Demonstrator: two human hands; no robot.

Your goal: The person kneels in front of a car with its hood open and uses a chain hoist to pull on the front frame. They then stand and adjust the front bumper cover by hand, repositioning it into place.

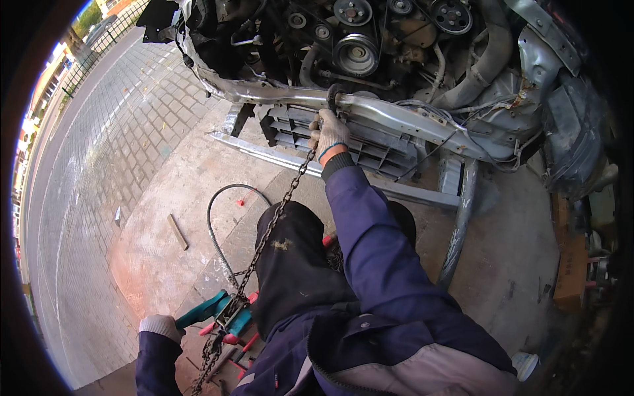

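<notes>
My gloved right hand (328, 135) is closed around the top end of a steel chain (290, 191), by a dark hook (332, 97) at the car's bent front crossmember (376, 112). The chain runs taut diagonally down past my left knee to a teal metal puller (234, 321) with red parts on the ground. At the lower left, my gloved left hand (163, 328) is closed on the puller's teal handle (205, 310). A hose (210, 221) loops up from beside the puller. Below the crossmember are a black slatted grille (373, 150) and a metal rail (251, 150).
An engine bay (356, 49) with pulleys fills the top, with a loose plastic headlamp (571, 132) at right. A pipe (459, 237) slants down right. A wood strip (177, 231) lies on concrete (152, 264), beside brick paving (132, 105). A cardboard box (569, 251) stands far right.
</notes>
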